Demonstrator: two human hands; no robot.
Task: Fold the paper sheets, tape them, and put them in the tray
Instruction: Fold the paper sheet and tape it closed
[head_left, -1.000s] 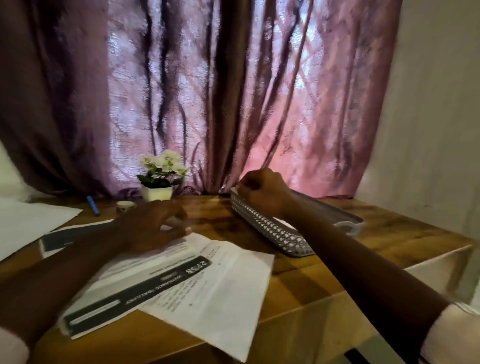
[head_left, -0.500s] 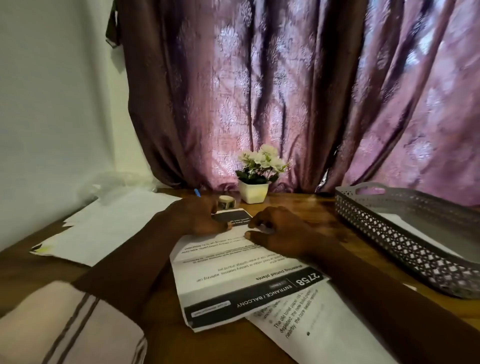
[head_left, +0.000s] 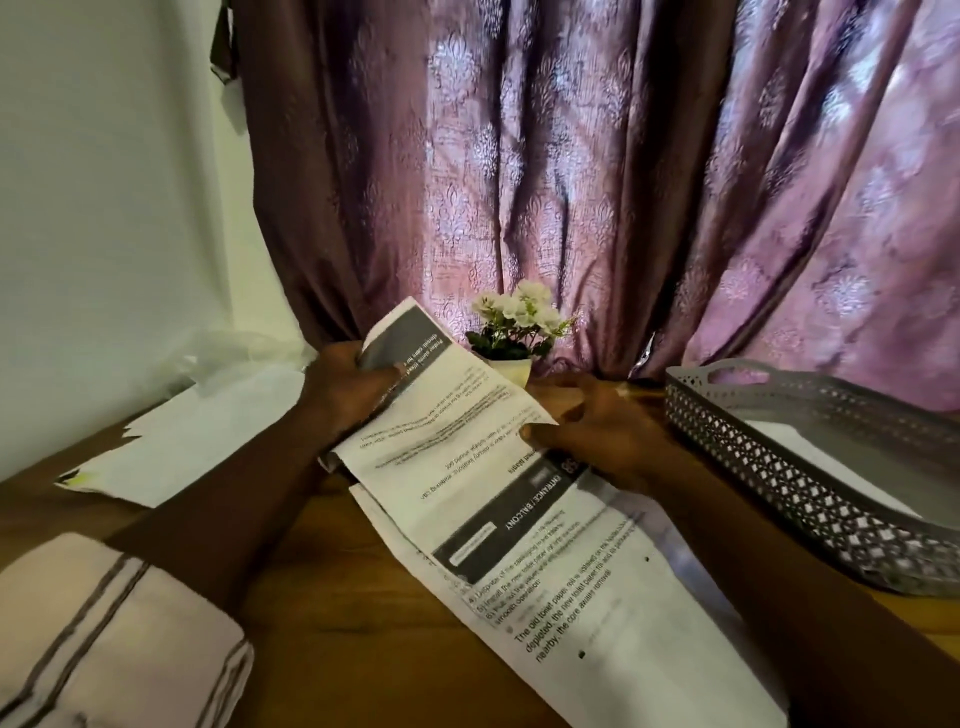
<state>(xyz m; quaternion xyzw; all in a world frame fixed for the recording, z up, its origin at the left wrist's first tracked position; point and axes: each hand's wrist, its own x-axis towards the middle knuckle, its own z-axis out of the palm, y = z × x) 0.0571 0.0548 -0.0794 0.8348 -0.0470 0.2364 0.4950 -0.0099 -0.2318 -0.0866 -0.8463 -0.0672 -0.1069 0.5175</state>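
Observation:
A printed paper sheet (head_left: 452, 441) with dark grey bands is lifted at its far end off the wooden table. My left hand (head_left: 345, 387) grips its far left corner and holds it tilted up. My right hand (head_left: 597, 434) pinches the sheet's right edge with thumb and fingers. Another printed sheet (head_left: 597, 613) lies flat beneath it and runs toward the table's near edge. The grey perforated tray (head_left: 779, 467) stands at the right with a white folded paper (head_left: 810, 447) inside.
A stack of blank white sheets (head_left: 192, 447) lies at the left by the wall. A small white pot of flowers (head_left: 511, 338) stands at the back, in front of a purple curtain (head_left: 623, 182). The wooden table (head_left: 363, 597) shows between my arms.
My right hand left the tray and came to the sheet. Both hands, earlier pressing the sheet flat, have now lifted its far end off the table. The view turned left.

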